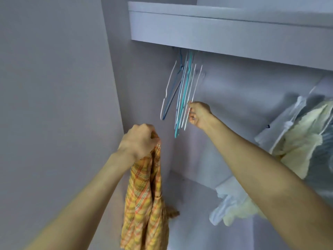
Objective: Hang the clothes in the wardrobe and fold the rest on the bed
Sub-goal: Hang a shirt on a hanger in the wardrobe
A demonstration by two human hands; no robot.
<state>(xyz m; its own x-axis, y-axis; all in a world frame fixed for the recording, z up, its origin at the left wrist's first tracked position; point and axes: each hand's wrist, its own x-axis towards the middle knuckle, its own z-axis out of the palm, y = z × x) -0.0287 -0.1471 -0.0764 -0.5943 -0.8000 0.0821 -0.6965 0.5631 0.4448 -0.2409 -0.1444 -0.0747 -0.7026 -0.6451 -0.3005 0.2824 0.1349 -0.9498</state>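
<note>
The shelf (pixel 216 27) hides the rail and the hooks of the hangers (pixel 182 98) beneath it. The plaid shirt (pixel 144 204) in my left grip (pixel 139 139) is cut off by the bottom edge. Right of the hangers, the covered garment (pixel 297 134) runs past the frame edge.

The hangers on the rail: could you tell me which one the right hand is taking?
The right hand pinches a white hanger at the right edge of the bunch, not the teal hangers beside it.
</note>
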